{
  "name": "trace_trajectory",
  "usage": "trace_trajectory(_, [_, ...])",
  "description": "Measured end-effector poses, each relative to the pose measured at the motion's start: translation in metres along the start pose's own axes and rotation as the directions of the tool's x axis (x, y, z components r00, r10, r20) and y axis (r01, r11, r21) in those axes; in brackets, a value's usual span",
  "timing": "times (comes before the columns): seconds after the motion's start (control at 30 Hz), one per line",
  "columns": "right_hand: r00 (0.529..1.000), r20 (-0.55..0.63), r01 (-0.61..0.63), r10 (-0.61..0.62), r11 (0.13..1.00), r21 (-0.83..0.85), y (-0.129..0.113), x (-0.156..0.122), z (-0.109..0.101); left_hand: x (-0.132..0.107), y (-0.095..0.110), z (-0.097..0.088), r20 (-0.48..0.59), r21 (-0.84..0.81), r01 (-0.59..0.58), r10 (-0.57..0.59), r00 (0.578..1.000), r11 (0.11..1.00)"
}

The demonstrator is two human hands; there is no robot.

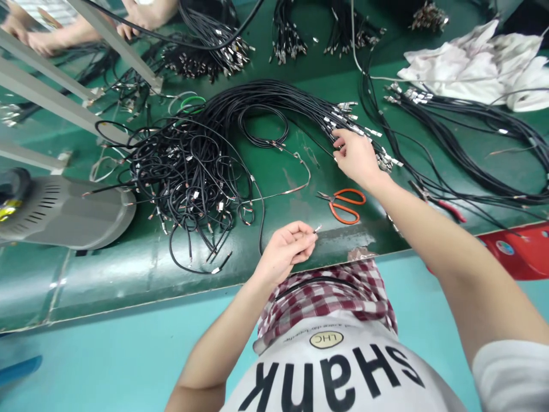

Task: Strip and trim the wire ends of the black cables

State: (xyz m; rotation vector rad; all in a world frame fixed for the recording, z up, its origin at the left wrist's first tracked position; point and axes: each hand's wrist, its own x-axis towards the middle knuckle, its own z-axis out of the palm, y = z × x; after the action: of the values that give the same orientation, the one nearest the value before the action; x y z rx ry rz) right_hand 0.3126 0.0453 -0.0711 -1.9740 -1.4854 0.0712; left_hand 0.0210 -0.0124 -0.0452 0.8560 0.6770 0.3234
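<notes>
My left hand (285, 254) is near the mat's front edge, pinching a thin cable end with a small metal terminal (317, 229). My right hand (354, 157) rests on a bundle of black cables with crimped metal terminals (351, 123), its fingers among the cable ends. Whether it grips one is hidden. A large tangled pile of black cables (184, 177) lies to the left of that bundle. Orange-handled scissors (343, 206) lie on the green mat (278, 212) just below my right hand.
Further black cable bundles (463, 137) lie to the right, with a crumpled white cloth (476, 68) behind them and red-handled pliers (446, 206) nearby. A co-worker's hands (43, 40) work at the top left. Grey metal bars (55, 86) and a grey lamp housing (64, 212) stand at the left.
</notes>
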Motion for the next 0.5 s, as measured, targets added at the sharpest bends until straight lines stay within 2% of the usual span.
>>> trace_trajectory(0.07, [1.0, -0.031, 0.008, -0.006, 0.998, 0.065, -0.009, -0.011, -0.013, -0.001, 0.0, 0.002, -0.021, 0.008, -0.015, 0.016, 1.0, 1.0])
trace_trajectory(0.13, [1.0, -0.014, -0.002, 0.006, 0.964, 0.265, -0.024, -0.033, -0.026, -0.002, -0.001, 0.004, -0.055, 0.019, -0.039, 0.04, 0.998, 0.999])
trace_trajectory(0.17, [0.998, 0.056, -0.032, 0.01, 0.911, 0.411, -0.033, -0.047, -0.033, -0.002, -0.001, 0.005, -0.074, 0.026, -0.051, 0.053, 0.996, 0.998])
trace_trajectory(0.23, [0.961, 0.278, -0.186, -0.009, 0.72, 0.668, -0.05, -0.08, -0.042, -0.004, -0.002, 0.007, -0.114, 0.048, -0.068, 0.073, 0.991, 0.997])
trace_trajectory(0.3, [0.914, 0.405, -0.324, -0.016, 0.571, 0.754, -0.065, -0.112, -0.047, -0.005, -0.003, 0.009, -0.141, 0.076, -0.082, 0.092, 0.986, 0.994])
trace_trajectory(0.4, [0.892, 0.45, -0.398, -0.037, 0.408, 0.822, -0.078, -0.148, -0.042, -0.006, -0.004, 0.013, -0.162, 0.117, -0.103, 0.121, 0.979, 0.988])
trace_trajectory(0.5, [0.908, 0.417, -0.384, -0.03, 0.336, 0.86, -0.083, -0.162, -0.031, -0.008, -0.006, 0.015, -0.162, 0.136, -0.118, 0.14, 0.977, 0.984])
